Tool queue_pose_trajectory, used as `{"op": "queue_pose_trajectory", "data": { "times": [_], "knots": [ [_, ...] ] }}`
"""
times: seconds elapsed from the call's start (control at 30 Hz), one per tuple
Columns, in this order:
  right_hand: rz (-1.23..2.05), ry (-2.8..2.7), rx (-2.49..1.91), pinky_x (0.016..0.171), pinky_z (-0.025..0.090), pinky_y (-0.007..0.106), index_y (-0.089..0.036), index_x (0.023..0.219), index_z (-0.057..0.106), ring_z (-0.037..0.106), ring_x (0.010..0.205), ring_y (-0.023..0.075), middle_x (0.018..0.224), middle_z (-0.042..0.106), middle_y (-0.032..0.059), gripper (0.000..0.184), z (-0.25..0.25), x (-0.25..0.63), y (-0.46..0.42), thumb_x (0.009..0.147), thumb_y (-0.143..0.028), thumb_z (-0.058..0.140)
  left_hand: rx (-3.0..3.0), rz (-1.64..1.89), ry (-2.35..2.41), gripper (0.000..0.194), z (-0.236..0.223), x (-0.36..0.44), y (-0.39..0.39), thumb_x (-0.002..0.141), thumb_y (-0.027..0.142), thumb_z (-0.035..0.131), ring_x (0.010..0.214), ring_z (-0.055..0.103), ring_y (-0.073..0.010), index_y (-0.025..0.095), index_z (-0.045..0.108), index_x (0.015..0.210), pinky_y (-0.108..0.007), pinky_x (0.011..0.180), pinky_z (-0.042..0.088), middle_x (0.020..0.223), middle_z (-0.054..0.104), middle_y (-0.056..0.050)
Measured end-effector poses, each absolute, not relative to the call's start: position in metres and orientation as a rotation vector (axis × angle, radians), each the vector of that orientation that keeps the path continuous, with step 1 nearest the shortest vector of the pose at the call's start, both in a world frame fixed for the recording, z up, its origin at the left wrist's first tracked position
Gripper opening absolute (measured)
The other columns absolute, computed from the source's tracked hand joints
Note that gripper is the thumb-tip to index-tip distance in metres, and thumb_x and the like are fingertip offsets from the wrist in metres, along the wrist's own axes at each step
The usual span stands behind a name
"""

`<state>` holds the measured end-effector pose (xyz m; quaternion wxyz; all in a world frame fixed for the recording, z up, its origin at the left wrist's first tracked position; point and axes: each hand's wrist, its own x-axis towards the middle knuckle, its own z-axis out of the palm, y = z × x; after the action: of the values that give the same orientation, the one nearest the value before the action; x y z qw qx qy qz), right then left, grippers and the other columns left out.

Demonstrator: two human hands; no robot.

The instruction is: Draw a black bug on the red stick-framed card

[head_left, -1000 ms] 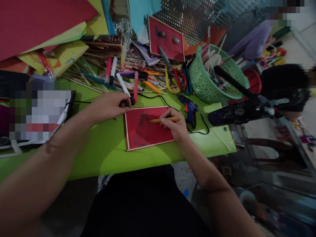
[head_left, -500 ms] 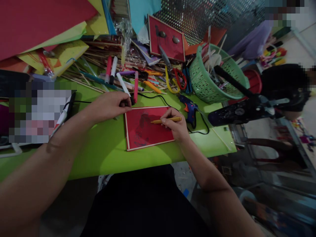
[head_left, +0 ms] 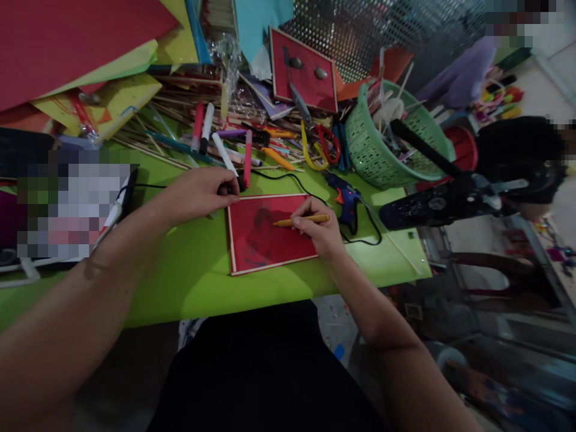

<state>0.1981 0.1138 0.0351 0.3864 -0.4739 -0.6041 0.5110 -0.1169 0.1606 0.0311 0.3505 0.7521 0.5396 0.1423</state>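
A red panel with a pale wooden border point(head_left: 245, 234) lies flat on the green table point(head_left: 180, 288), dark marks drawn over its left half. My right hand point(head_left: 320, 228) pinches a yellow-orange marker point(head_left: 310, 220), its tip pointing left at the panel's middle. The heel of that hand rests by the panel's right edge. At the panel's upper left corner is my left hand point(head_left: 209, 191), fingers curled down beside the border. Whether those fingers grip anything is hidden from me.
Several markers point(head_left: 248, 157) lie behind the panel, near scissors point(head_left: 310, 144) and loose sticks. A glue gun point(head_left: 345, 201) with a black cord sits to the right, before a green basket point(head_left: 396, 144). A second red framed panel point(head_left: 303, 72) leans at the back. A black stand point(head_left: 432, 204) juts in from the right.
The marker and my right fingers have shifted very slightly left over the panel. My left hand and the panel stay in place.
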Motion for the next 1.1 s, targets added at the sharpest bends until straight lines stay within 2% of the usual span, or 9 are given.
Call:
{"op": "queue_pose_trajectory", "data": {
  "times": [0.2,0.6,0.73,0.93,1.1],
  "knots": [
    [1.253,-1.538,-1.241,0.058,0.043,0.03,-0.025,0.081,0.07,0.056,0.065,0.0156,0.073,0.066,-0.0018,0.031,0.0344,0.1987,0.1135,0.082,-0.048,0.091,1.937,0.364,1.395,0.026,0.0331,-0.1158,0.1595,0.088,0.045,0.07,0.075,0.064,-0.0227,0.023,0.076,0.099,-0.036,0.074,0.042,0.087,0.074,-0.005],
    [1.27,-1.53,-1.211,0.056,0.037,0.029,-0.025,0.08,0.07,0.048,0.058,0.0121,0.067,0.065,-0.0047,0.024,0.0364,0.1986,0.1136,0.081,-0.041,0.088,1.941,0.358,1.401,0.025,0.0333,-0.1163,0.1599,0.089,0.044,0.072,0.078,0.065,-0.023,0.022,0.078,0.1,-0.035,0.074,0.043,0.086,0.075,-0.005],
    [1.283,-1.523,-1.206,0.056,0.039,0.03,-0.025,0.078,0.069,0.051,0.059,0.0132,0.066,0.064,-0.0042,0.025,0.0359,0.1979,0.1139,0.08,-0.042,0.087,1.936,0.37,1.393,0.024,0.0349,-0.1159,0.1587,0.088,0.044,0.072,0.076,0.064,-0.0221,0.023,0.076,0.098,-0.035,0.074,0.042,0.085,0.074,-0.004],
    [1.29,-1.545,-1.23,0.058,0.044,0.031,-0.025,0.079,0.069,0.057,0.066,0.0164,0.072,0.066,-0.0015,0.035,0.0353,0.1972,0.114,0.08,-0.053,0.092,1.951,0.386,1.386,0.023,0.0317,-0.1171,0.1598,0.087,0.045,0.071,0.076,0.065,-0.0221,0.024,0.075,0.096,-0.035,0.072,0.042,0.084,0.074,-0.004],
    [1.242,-1.55,-1.243,0.06,0.045,0.03,-0.025,0.081,0.069,0.057,0.068,0.0165,0.073,0.065,-0.0017,0.034,0.0346,0.1981,0.1137,0.082,-0.051,0.091,1.949,0.41,1.382,0.022,0.0289,-0.1178,0.1605,0.087,0.044,0.073,0.075,0.064,-0.0219,0.024,0.077,0.096,-0.035,0.071,0.043,0.085,0.075,-0.004]
  ]
}}
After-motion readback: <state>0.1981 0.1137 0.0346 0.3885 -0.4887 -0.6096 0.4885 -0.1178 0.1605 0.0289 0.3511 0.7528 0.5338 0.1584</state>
